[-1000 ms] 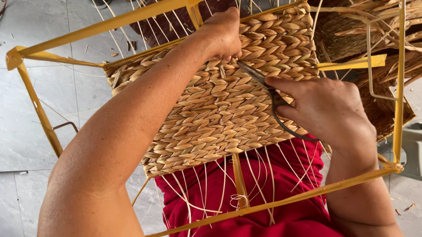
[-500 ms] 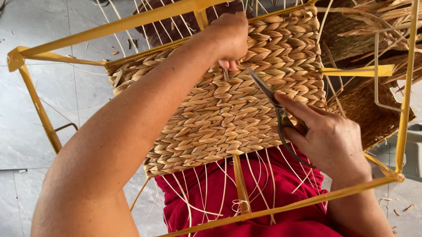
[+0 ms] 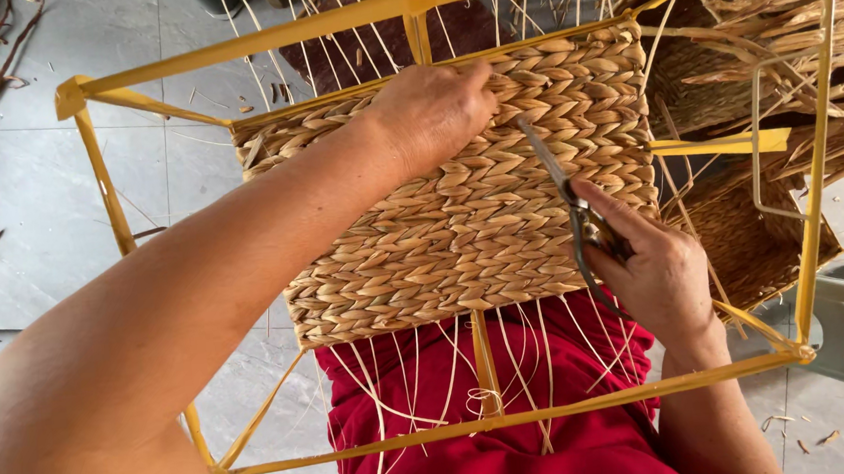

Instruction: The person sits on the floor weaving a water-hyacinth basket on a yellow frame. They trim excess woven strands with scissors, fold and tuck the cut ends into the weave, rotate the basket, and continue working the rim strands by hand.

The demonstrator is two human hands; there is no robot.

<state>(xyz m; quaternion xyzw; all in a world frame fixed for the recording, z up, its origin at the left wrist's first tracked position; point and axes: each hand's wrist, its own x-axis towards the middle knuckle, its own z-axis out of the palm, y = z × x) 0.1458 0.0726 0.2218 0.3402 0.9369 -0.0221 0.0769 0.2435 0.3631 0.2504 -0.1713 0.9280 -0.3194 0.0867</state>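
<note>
The right hand (image 3: 661,273) has drawn back, its fingers closed round scissors (image 3: 564,196) aimed at the weave (image 3: 459,194). The left hand (image 3: 428,116) presses flat, fingers curled over. About 2 thirds of this frame (image 3: 246,45) side looks woven; bare strands (image 3: 422,367) remain.

A woven panel (image 3: 460,204) of pale, braided straw fills the upper part of a yellow metal frame (image 3: 257,47), its rows running in a herringbone pattern; below its lower edge thin bare strands hang loose down to the frame's bottom bar. The frame lies tilted across the lap. A pair of dark metal scissors (image 3: 564,191) lies slanted over the panel's right side, blades pointing up and left toward the weave, handles down at the right.
</note>
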